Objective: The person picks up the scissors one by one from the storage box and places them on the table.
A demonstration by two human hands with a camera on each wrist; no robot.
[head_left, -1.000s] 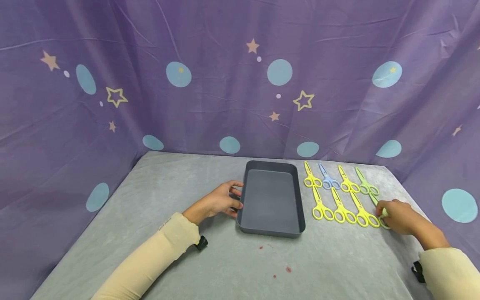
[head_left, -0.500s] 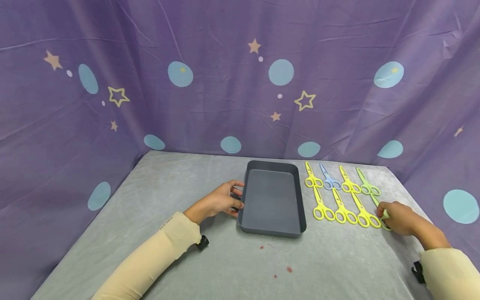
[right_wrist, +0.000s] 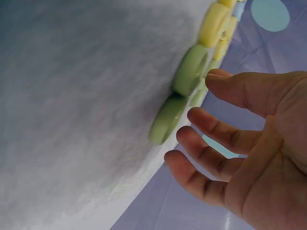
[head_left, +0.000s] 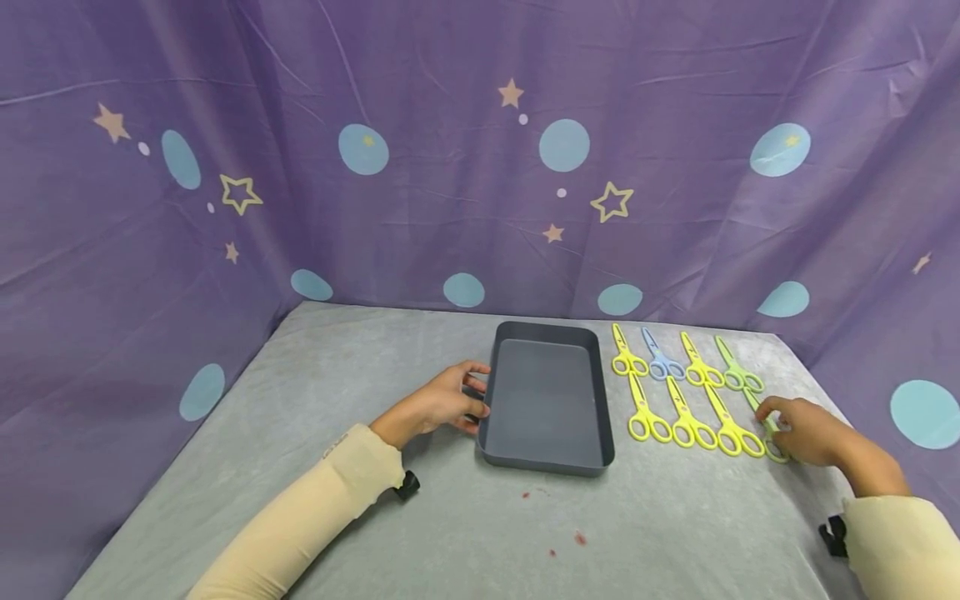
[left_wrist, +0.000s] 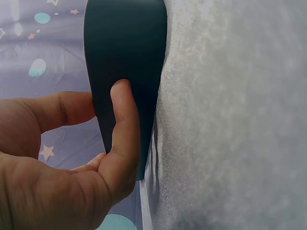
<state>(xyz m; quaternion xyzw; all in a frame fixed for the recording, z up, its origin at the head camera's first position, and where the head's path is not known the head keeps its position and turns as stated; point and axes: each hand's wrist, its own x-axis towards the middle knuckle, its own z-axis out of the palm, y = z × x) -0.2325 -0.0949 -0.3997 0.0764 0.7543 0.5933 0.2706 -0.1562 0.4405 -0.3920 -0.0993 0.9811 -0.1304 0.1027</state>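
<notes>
My left hand (head_left: 444, 398) rests with bent, relaxed fingers against the left outer wall of a dark grey rectangular tray (head_left: 546, 465). In the left wrist view, fingers (left_wrist: 125, 120) touch that wall near its rim. Nothing lies in the tray. My right hand (head_left: 812, 432) hovers over green scissors (head_left: 776, 450) at the front right end of two rows. Its fingers are spread and loosely bent, with nothing gripped, as the right wrist view also shows beside the green handle loops (right_wrist: 169, 117). Part of these scissors is hidden by the hand.
More scissors lie right of the tray: several yellow pairs (head_left: 649, 425), one blue pair (head_left: 663, 365) and another green pair (head_left: 742, 377) at the back. A grey cloth covers the table (head_left: 420, 533). A purple curtain (head_left: 420, 217) stands behind it.
My right hand's fingers have spread and drawn slightly right off the front green scissors, baring more of them. My left hand stays at the tray. The whole view shifts slightly.
</notes>
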